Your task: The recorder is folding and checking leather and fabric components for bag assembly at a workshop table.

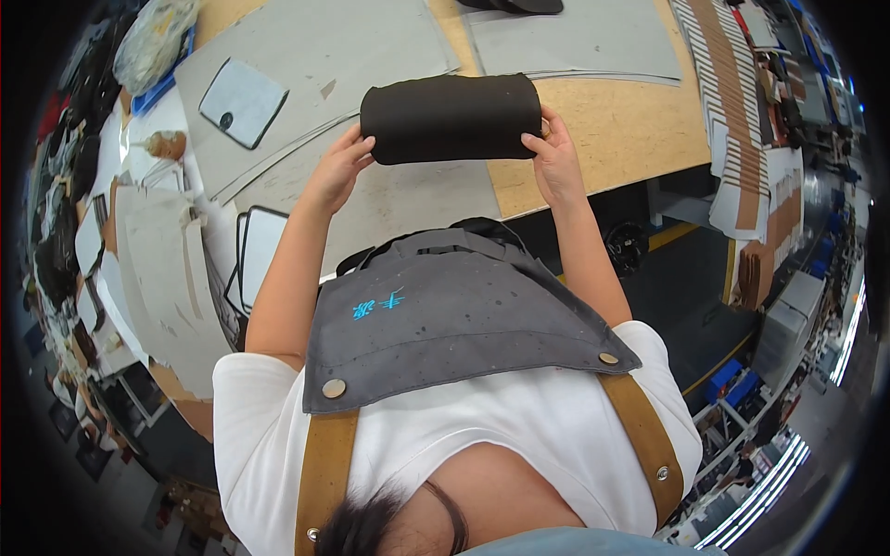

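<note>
Head view: both hands, left (336,169) and right (553,154), grip a black roll (451,117) over a wooden table (621,130) (grey sheets (306,65) around).

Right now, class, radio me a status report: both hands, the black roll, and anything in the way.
Left hand and right hand each grip one end of the black roll. Roll level, raised above the workbench. Grey sheets lie beneath; nothing between hands.

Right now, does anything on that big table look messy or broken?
Nothing looks broken. The black roll is held level between the left hand and right hand. The grey sheets on the wooden table lie overlapped at slanted angles, and cardboard pieces hang loosely over the left edge.
</note>
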`<state>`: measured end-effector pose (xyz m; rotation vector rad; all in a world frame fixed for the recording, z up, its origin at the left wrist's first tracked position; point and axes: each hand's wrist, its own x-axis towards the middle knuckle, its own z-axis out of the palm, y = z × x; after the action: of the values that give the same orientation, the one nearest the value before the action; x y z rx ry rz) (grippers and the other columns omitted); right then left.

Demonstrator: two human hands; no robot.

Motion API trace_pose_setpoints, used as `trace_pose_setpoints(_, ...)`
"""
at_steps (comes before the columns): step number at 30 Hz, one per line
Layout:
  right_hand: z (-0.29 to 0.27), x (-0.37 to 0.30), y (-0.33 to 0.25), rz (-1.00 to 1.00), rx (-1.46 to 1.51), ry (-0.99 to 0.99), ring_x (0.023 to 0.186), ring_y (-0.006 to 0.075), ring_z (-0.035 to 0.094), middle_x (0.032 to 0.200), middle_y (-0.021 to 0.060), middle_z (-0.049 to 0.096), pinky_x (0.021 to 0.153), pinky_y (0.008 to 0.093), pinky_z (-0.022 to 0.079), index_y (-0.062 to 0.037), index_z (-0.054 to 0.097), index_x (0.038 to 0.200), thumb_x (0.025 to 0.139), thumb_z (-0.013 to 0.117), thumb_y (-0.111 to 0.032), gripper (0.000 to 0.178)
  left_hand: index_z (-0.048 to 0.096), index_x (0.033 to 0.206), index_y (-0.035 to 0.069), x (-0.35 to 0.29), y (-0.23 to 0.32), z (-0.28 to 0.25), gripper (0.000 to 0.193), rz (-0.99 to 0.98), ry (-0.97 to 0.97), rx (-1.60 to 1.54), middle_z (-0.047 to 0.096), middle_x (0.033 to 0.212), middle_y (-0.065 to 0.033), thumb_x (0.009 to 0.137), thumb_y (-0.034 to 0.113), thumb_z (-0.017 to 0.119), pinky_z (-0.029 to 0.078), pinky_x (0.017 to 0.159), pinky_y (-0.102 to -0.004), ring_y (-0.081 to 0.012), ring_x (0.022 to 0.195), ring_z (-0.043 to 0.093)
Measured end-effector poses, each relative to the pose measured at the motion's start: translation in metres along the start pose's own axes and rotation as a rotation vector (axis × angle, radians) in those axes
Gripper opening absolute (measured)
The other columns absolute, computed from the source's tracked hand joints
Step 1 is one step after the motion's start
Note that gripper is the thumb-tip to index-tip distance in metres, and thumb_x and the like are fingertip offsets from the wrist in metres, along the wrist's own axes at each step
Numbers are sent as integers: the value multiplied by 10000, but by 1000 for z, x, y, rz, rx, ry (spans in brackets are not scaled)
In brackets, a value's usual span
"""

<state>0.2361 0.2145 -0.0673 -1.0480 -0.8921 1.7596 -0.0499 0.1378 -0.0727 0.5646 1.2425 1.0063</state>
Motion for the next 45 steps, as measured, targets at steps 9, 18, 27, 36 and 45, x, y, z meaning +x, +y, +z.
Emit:
trace_pose_setpoints(9,-11,-17,-44,-807,-1183,-195,1072,226,525,1192,69,542,1048,414,238,-117,564,1118,743,494,97,437,294,1394,75,21,-10,29,554,7,-90,332,369,1397,-110,912,273,480,253,1043,-385,-231,1267,364)
trace_pose_setpoints(18,-111,17,54,-174,-858,114,1033,264,528,1101,141,553,891,357,411,-24,464,1207,764,610,-58,467,269,1398,63,61,-62,73,525,-246,-76,152,411,1358,-124,957,312,405,362,959,-340,-235,1165,474)
trace_pose_setpoints(27,-103,80,51,213,-675,-247,805,100,518,923,32,552,733,262,441,-24,508,1087,853,578,-93,254,214,1406,44,65,-67,118,551,-44,-187,239,409,1337,-138,940,202,462,374,962,-368,-258,1142,492)
trace_pose_setpoints(36,-130,309,-82,-190,-151,5,855,139,593,974,87,609,757,246,478,-25,451,1217,861,507,-16,361,330,1351,83,77,-45,124,497,263,-71,506,429,1297,-151,886,77,507,408,932,-355,-259,1068,525)
trace_pose_setpoints(45,-131,394,-33,-219,-1373,232,1043,351,531,1107,217,556,898,422,411,-22,397,1297,839,488,-133,480,487,1200,50,64,-55,93,322,56,64,634,498,1140,-127,879,70,510,474,761,-314,-214,986,555)
